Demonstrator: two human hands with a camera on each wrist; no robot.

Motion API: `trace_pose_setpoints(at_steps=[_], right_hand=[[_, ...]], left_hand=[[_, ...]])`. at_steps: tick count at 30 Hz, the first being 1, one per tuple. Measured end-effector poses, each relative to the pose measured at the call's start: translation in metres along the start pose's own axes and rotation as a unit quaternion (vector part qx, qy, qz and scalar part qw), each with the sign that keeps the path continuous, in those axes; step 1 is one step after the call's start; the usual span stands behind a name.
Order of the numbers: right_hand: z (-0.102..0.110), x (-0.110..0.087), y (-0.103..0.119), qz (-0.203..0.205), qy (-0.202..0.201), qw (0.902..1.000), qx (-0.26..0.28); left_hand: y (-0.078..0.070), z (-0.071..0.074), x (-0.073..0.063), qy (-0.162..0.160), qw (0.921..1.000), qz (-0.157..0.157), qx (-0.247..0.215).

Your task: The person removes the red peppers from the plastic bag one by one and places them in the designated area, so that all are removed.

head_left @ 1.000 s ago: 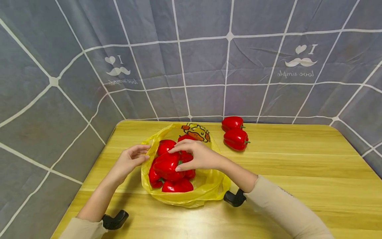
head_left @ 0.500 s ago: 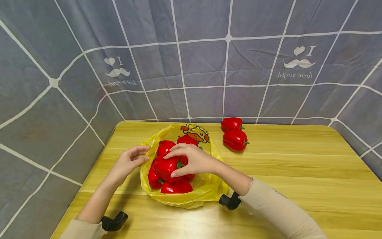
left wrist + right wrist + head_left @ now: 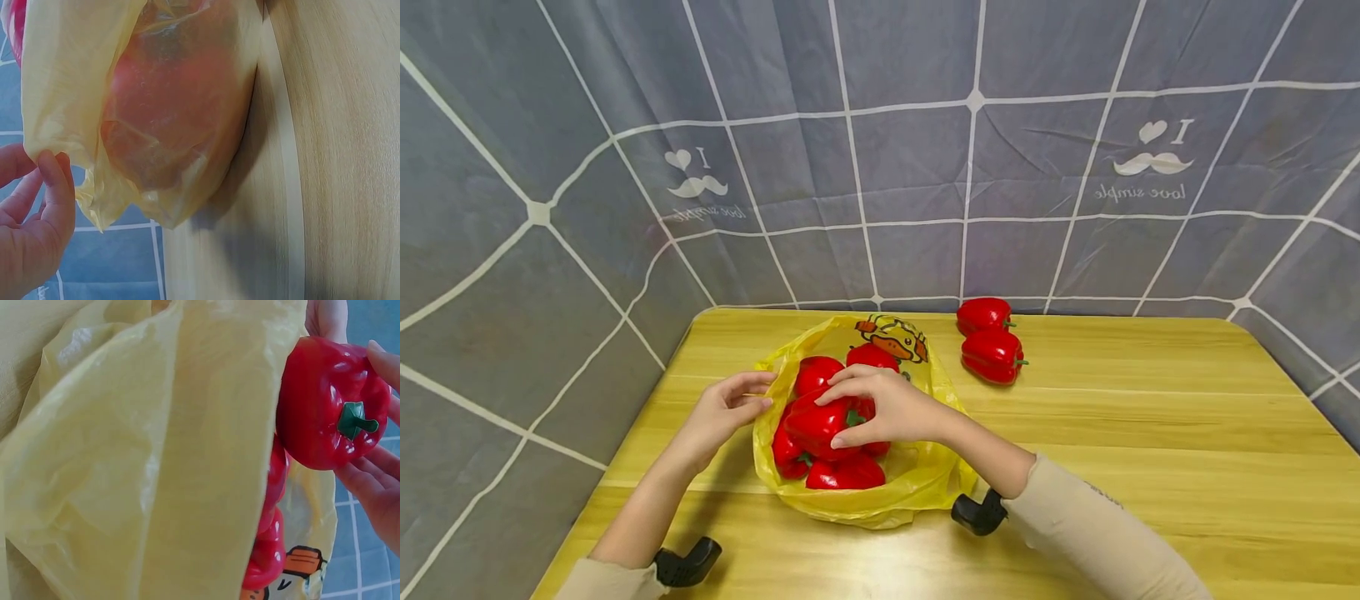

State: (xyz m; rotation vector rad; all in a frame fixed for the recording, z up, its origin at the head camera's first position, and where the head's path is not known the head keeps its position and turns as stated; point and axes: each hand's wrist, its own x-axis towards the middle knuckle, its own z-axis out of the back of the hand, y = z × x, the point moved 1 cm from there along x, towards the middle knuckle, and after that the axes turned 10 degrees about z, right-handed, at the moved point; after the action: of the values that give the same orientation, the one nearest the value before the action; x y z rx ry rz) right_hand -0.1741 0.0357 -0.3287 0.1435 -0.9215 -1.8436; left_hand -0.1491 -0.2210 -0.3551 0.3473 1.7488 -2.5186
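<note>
A yellow plastic bag (image 3: 917, 492) with a duck print stands open-mouthed on the table, with several red bell peppers (image 3: 846, 473) inside. At its left rim, my left hand (image 3: 709, 418) pinches the plastic between thumb and fingers, plain in the left wrist view, where the hand (image 3: 37, 219) is at the lower left. My right hand (image 3: 891, 408) reaches over the bag and grips the topmost red bell pepper (image 3: 811, 423) between thumb and fingers. In the right wrist view this pepper (image 3: 312, 394) shows its green stem, level with the bag's mouth.
Two more red bell peppers lie touching at the back of the wooden table: a front one (image 3: 992, 356) and a rear one (image 3: 982, 315). A grey tile-patterned curtain (image 3: 917, 167) hangs along the table's back and sides.
My right hand has shifted slightly left over the bag with its grip on the top pepper, whose green stem shows more now. The left hand keeps its place at the rim.
</note>
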Motion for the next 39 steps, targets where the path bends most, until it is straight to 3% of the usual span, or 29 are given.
trace_pose_setpoints(at_steps=[10, 19, 26, 39], right_hand=[[-0.001, -0.001, -0.002, 0.004, -0.003, 1.0000, -0.002], [0.001, -0.004, -0.003, 0.008, -0.014, 0.9999, 0.004], [0.006, -0.010, -0.005, 0.003, -0.022, 0.9996, 0.016], [0.020, -0.026, -0.009, 0.009, -0.050, 0.9975, 0.049]], left_hand=[[0.001, 0.000, 0.000, 0.005, 1.0000, 0.000, -0.005], [0.003, -0.001, 0.001, 0.004, 0.9995, -0.028, -0.010], [0.003, 0.000, 0.001, 0.000, 0.9999, -0.010, -0.006], [0.003, -0.002, 0.000, 0.004, 0.9999, -0.009, -0.004]])
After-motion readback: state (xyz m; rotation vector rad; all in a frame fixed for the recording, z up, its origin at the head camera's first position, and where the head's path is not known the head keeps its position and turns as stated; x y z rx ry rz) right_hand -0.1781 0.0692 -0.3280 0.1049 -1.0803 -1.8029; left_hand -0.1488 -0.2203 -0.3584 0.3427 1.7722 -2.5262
